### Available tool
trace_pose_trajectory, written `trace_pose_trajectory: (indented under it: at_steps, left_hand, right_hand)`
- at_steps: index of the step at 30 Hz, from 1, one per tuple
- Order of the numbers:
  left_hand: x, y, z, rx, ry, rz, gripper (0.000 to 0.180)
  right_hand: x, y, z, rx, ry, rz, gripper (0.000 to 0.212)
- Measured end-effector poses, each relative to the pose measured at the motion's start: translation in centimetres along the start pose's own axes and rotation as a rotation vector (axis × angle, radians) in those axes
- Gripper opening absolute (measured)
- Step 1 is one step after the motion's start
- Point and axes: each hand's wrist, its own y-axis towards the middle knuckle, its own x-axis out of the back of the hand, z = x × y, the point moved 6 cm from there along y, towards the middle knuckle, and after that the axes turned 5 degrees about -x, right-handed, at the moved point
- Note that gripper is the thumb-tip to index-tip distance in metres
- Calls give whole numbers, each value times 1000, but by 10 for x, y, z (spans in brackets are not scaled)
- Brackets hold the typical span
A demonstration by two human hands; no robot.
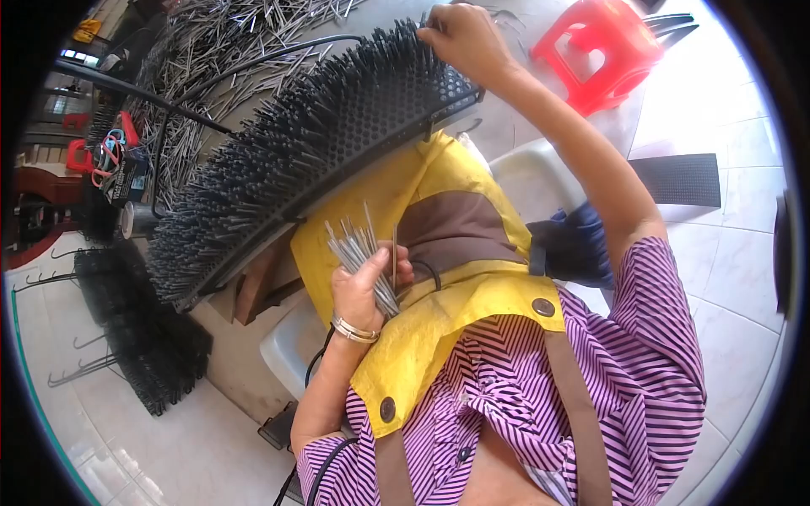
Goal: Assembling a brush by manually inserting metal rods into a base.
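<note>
A long, curved black perforated panel (371, 131) lies across in front of me, with dense rows of dark thin rods (253, 169) standing in its holes. The holes along its near right part are bare. Close to my lap, my left hand (363, 282) is closed around a bundle of thin grey rods (359, 244), their ends fanning out at the top. My right hand (472, 38) reaches to the panel's far right end, fingers pinched together at the rods there. What sits between those fingertips is too small to make out.
A heap of loose grey strips (245, 51) covers the table behind the panel. Black wire bars (143, 93) cross at the left. Beyond the right arm stands a red stool (599, 51). Other black bristly panels (139, 320) with hooks are at the left. A dark perforated sheet (679, 180) is at the right.
</note>
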Motion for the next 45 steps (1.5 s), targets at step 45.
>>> trace_pose_trajectory:
  at_steps: [45]
  left_hand:
    - [-8,-1,-5,-93,-33,105,18]
  right_hand:
    - [-38,-183,86,-407,1017,928,24]
